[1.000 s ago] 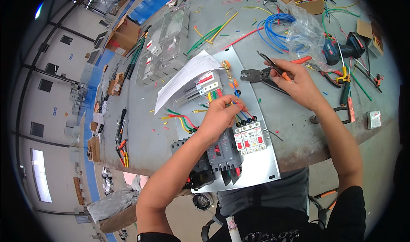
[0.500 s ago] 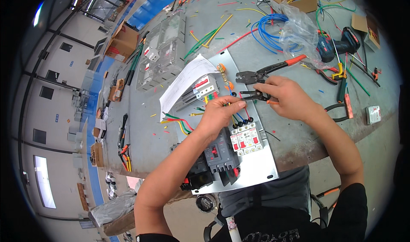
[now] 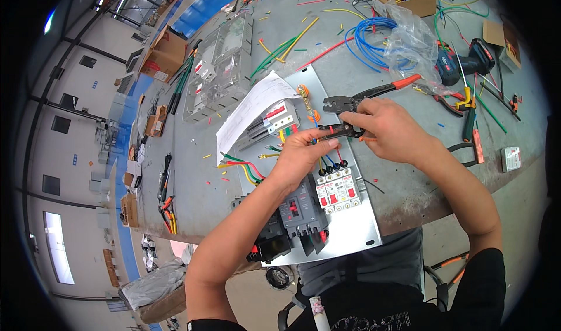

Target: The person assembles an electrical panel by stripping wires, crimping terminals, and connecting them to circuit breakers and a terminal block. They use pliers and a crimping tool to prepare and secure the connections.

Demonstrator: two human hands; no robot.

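Observation:
My right hand (image 3: 391,126) is closed round black wire strippers (image 3: 334,131) with orange on the handles. The jaws reach left to the fingertips of my left hand (image 3: 301,156). Between thumb and forefinger, my left hand pinches a thin red wire (image 3: 338,153), partly hidden by the fingers. This wire rises from a row of small white breakers (image 3: 337,192) with red switches. Left of them, below my left hand, sits a larger dark grey breaker (image 3: 297,209). All are on a silver metal plate (image 3: 357,233). Crimping pliers (image 3: 345,104) with a red-and-black handle lie just beyond my right hand.
A paper sheet (image 3: 254,110) leans over a white breaker (image 3: 283,116). Farther off are a clear-lidded enclosure (image 3: 219,68), a blue wire coil (image 3: 374,42) and a plastic bag (image 3: 412,44). A cordless drill (image 3: 467,62) and a small white box (image 3: 511,159) lie right.
My right hand has brought the wire strippers slightly left, and their jaws now overlap the red wire by my left fingertips. The left hand has stayed nearly in place.

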